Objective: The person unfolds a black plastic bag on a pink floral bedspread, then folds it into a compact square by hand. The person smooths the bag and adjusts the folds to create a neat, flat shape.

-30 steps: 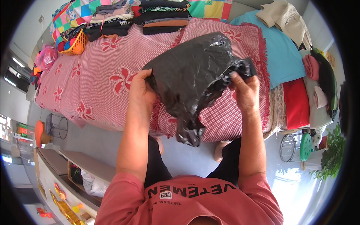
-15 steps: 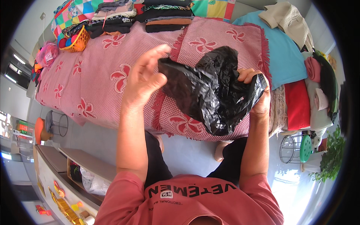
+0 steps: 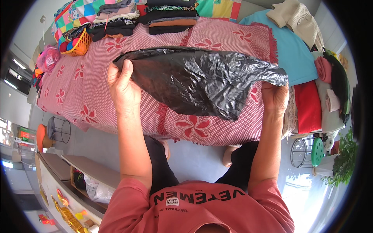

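Note:
A black plastic bag (image 3: pixel 194 79) is stretched sideways between my two hands, above a pink covered seat. My left hand (image 3: pixel 125 87) pinches its left end, thumb up against the film. At the other end, the bag's narrow crumpled part is gripped by my right hand (image 3: pixel 276 95), whose fingers are partly hidden by the plastic. The left part of the bag lies smooth, while the right part is wrinkled and shiny. Beneath it spreads a pink cover (image 3: pixel 101 77) with red flower patterns and fringed edges.
Folded dark clothes (image 3: pixel 171 17) and another clothes pile (image 3: pixel 115 19) sit along the back. An orange basket (image 3: pixel 79 43) stands at the far left. On the right lie a blue cloth (image 3: pixel 291 54), a red cloth (image 3: pixel 307 108) and a beige garment (image 3: pixel 297 19). A green-topped stool (image 3: pixel 317 151) stands lower right.
My left hand has moved left and closed on the bag, where it was spread beside it before. My right hand has shifted slightly right and down, and the bag is now pulled out wide.

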Demonstrator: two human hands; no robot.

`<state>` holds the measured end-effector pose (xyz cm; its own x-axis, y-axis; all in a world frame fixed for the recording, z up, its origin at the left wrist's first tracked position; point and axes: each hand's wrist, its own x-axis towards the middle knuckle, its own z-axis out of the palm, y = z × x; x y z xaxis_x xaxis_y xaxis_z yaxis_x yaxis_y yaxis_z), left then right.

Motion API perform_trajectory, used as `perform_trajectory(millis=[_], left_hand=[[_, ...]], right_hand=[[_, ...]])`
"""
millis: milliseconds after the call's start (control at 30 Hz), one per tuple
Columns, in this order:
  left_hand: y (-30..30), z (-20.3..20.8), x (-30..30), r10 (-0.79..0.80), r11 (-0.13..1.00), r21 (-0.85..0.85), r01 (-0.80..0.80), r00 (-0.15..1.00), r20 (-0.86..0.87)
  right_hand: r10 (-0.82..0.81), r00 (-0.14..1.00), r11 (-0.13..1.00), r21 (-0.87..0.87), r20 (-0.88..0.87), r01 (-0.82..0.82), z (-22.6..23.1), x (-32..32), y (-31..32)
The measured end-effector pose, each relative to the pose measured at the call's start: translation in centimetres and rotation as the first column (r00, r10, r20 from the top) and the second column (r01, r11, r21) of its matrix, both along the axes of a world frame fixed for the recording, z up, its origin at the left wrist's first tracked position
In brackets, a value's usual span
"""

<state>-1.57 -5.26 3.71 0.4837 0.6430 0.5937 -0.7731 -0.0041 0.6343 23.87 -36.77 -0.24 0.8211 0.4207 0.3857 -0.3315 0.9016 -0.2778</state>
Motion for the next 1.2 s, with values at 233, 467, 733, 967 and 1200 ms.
perform_trajectory(millis=[233,467,733,967,1200], left_hand=[[-0.9,0.1,0.5,0.067,0.998,-0.017,-0.067,0.997,-0.030],[-1.3,0.5,0.6,0.133,0.991,-0.003,-0.133,0.989,-0.058],[-1.0,1.1,0.6,0.154,0.987,-0.030,-0.156,0.987,-0.054],[-1.5,1.3,-0.2,0.096,0.995,0.018,-0.095,0.995,-0.041],[-2.3,2.5,-0.3,0.026,1.000,0.004,-0.026,0.995,-0.092]], right_hand=[[0.088,0.994,0.996,-0.012,-0.066,-0.089,1.4,-1.7,0.1],[-0.124,0.992,0.891,-0.441,0.002,0.112,3.7,-3.3,0.4],[0.021,0.908,0.563,-0.755,0.418,0.335,2.2,-1.8,-1.2],[-0.004,0.917,0.791,-0.559,0.400,0.247,3.3,-2.0,-2.3],[-0.226,0.900,0.765,-0.505,0.372,0.401,2.8,-2.6,-0.5]])
